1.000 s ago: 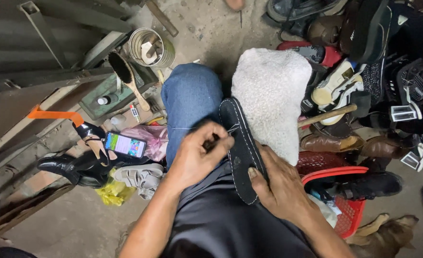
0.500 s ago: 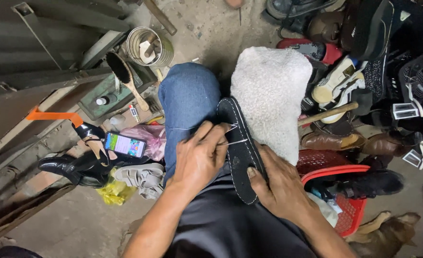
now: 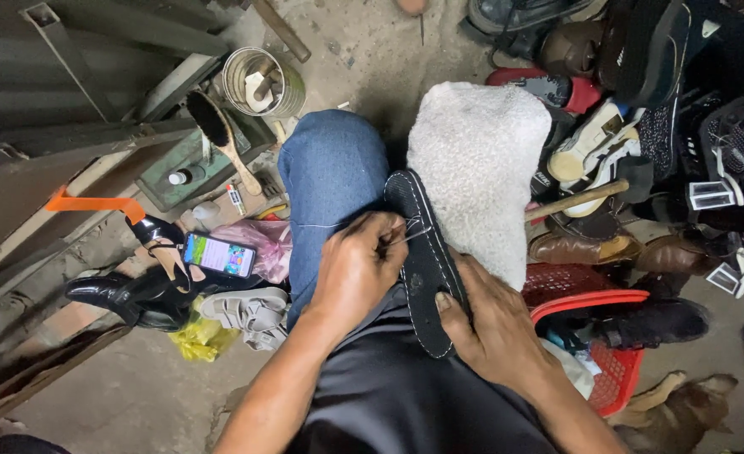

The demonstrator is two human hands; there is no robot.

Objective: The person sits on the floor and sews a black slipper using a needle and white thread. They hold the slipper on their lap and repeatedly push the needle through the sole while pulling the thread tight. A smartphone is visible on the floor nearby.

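Left hand (image 3: 357, 273): bent over the lap, fingers pinched together on a thin needle (image 3: 406, 238) at the stitched edge of the black sole (image 3: 422, 269). Right hand (image 3: 494, 324): clamped on the sole's lower end. Sole lay between both hands, against a white towel (image 3: 481, 160). Shoe pile (image 3: 641, 126) crowded the right; phone (image 3: 218, 255) lay left.

A metal tin (image 3: 263, 81) stands beside a shoe brush (image 3: 221, 136) on a green box (image 3: 189, 172). A lit phone (image 3: 218, 256) lies near black heeled shoes (image 3: 132, 294). A red basket (image 3: 612, 353) and piled shoes (image 3: 641, 126) sit opposite.
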